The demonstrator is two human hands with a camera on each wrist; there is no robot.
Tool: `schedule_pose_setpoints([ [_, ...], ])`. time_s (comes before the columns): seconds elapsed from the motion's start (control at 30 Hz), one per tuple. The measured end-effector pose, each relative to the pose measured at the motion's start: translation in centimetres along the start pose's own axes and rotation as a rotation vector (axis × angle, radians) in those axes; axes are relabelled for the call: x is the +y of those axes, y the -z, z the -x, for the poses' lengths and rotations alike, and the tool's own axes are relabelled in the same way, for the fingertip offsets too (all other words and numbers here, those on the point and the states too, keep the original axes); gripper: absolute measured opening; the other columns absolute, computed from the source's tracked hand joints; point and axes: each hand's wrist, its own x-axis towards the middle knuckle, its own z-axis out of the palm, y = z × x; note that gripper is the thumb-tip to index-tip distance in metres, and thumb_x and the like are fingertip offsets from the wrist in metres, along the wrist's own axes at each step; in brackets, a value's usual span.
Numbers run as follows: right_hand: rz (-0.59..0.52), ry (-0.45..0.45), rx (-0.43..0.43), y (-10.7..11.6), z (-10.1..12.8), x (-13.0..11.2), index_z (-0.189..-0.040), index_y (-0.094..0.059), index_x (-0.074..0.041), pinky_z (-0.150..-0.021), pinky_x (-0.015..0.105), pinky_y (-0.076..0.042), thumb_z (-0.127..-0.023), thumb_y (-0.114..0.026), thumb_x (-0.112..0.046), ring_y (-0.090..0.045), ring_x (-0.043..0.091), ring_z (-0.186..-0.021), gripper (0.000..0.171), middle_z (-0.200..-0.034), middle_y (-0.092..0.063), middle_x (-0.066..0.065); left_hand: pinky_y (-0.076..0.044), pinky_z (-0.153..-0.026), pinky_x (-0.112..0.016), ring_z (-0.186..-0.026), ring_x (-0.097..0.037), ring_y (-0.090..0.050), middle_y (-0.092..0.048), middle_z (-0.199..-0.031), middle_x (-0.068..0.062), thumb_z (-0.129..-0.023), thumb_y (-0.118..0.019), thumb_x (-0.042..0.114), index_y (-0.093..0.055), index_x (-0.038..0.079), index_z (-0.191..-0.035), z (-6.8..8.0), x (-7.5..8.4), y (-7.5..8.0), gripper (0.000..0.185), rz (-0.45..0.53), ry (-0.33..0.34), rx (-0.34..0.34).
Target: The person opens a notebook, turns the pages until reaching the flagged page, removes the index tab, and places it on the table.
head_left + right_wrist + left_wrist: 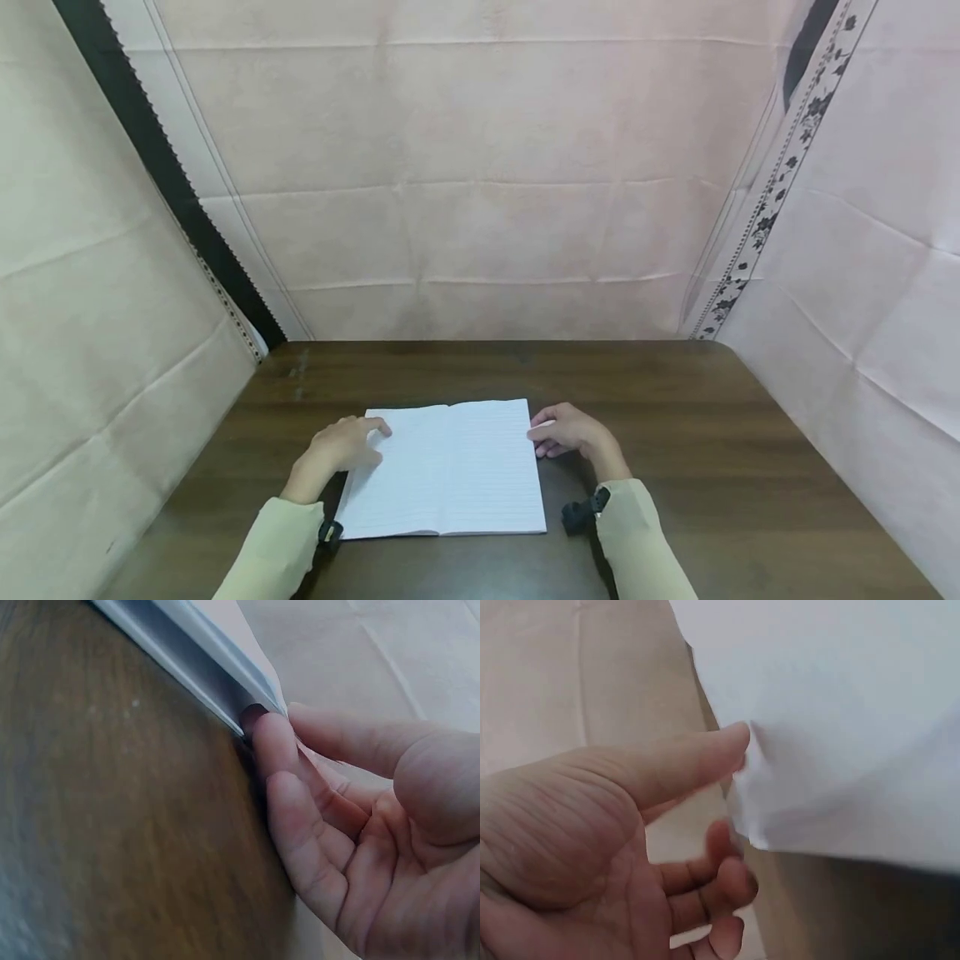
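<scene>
A white ruled notebook (pixel 480 475) lies spread on the brown table. At its upper left corner is my left hand (pixel 345 446), index finger and thumb apart over the page (pixel 412 467). The left wrist view has the thumb (pixel 720 750) right at the paper's edge, where the paper creases. The other fingers (pixel 735 881) curl loosely beside the corner. My right hand (pixel 566 433) pinches the upper right edge between thumb and fingers. In the right wrist view, fingertips (pixel 274 739) reach under the lifted leaves (pixel 202 645), which stand apart from the layer below.
The dark brown wooden table (pixel 735 500) extends around the notebook. Pale cloth (pixel 480 167) hangs behind it and on both sides, with a floral strip (pixel 776 183) at the right corner. A dark wrist camera (pixel 581 512) sits by the right sleeve.
</scene>
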Motion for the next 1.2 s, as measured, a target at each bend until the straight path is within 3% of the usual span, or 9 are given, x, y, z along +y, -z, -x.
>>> schedule_pose_setpoints([
  [0.2, -0.019, 0.01, -0.031, 0.3, 0.3, 0.0, -0.101, -0.059, -0.003, -0.062, 0.034, -0.05, -0.08, -0.066, -0.02, -0.064, 0.021, -0.067, 0.028, -0.08, -0.065, 0.012, -0.04, -0.066, -0.046, -0.083, -0.03, -0.051, -0.049, -0.109, -0.016, -0.074, -0.069, 0.032, -0.063, 0.023, -0.103, -0.1, 2.7, 0.9, 0.031, -0.063, 0.011, -0.014],
  [0.33, -0.011, 0.02, -0.047, 0.4, 0.5, -0.1, -0.102, -0.058, -0.004, -0.063, 0.036, -0.05, -0.081, -0.065, -0.021, -0.064, 0.023, -0.068, 0.028, -0.083, -0.065, 0.012, -0.039, -0.072, -0.051, -0.098, -0.029, -0.049, -0.052, -0.113, -0.011, -0.074, -0.068, 0.035, -0.063, 0.024, -0.102, -0.5, 4.9, 1.1, 0.031, -0.087, -0.033, -0.054],
  [0.5, -0.003, 0.02, -0.049, 0.5, 0.6, -0.4, -0.103, -0.058, -0.004, -0.063, 0.037, -0.05, -0.081, -0.064, -0.021, -0.064, 0.024, -0.069, 0.028, -0.083, -0.065, 0.012, -0.04, -0.075, -0.049, -0.105, -0.024, -0.049, -0.056, -0.113, -0.005, -0.074, -0.068, 0.036, -0.063, 0.024, -0.102, -1.5, 7.7, 0.7, 0.031, -0.098, -0.101, -0.058],
  [0.83, -0.02, 0.012, -0.068, 0.6, 0.5, -0.7, -0.104, -0.057, -0.005, -0.064, 0.037, -0.05, -0.083, -0.062, -0.018, -0.065, 0.025, -0.07, 0.026, -0.085, -0.065, 0.012, -0.04, -0.075, -0.048, -0.103, -0.025, -0.051, -0.058, -0.113, -0.003, -0.077, -0.063, 0.043, -0.063, 0.025, -0.103, -3.3, 12.7, -0.8, 0.031, -0.086, -0.19, -0.087],
  [0.93, -0.025, 0.008, -0.072, 0.7, 0.5, -0.8, -0.105, -0.058, -0.006, -0.065, 0.037, -0.05, -0.082, -0.062, -0.019, -0.065, 0.025, -0.071, 0.026, -0.086, -0.065, 0.012, -0.039, -0.078, -0.048, -0.102, -0.023, -0.051, -0.058, -0.113, -0.001, -0.079, -0.061, 0.044, -0.062, 0.026, -0.104, -3.8, 13.7, -1.2, 0.031, -0.057, -0.23, -0.108],
  [1.1, -0.035, 0.016, -0.079, 1.1, 0.6, -0.8, -0.105, -0.057, -0.007, -0.065, 0.038, -0.05, -0.083, -0.062, -0.018, -0.065, 0.027, -0.071, 0.025, -0.087, -0.066, 0.013, -0.041, -0.071, -0.038, -0.083, -0.014, -0.054, -0.061, -0.094, 0.003, -0.081, -0.058, 0.044, -0.062, 0.025, -0.103, -4.6, 15.0, -2.0, 0.029, 0.074, -0.334, -0.144],
  [1.2, -0.043, 0.028, -0.091, 1.2, 0.6, -0.7, -0.106, -0.057, -0.007, -0.064, 0.039, -0.05, -0.084, -0.061, -0.018, -0.065, 0.028, -0.072, 0.025, -0.088, -0.065, 0.014, -0.04, -0.067, -0.033, -0.076, -0.011, -0.052, -0.059, -0.085, 0.006, -0.081, -0.058, 0.044, -0.061, 0.024, -0.103, -4.9, 15.6, -2.6, 0.03, 0.127, -0.35, -0.139],
])
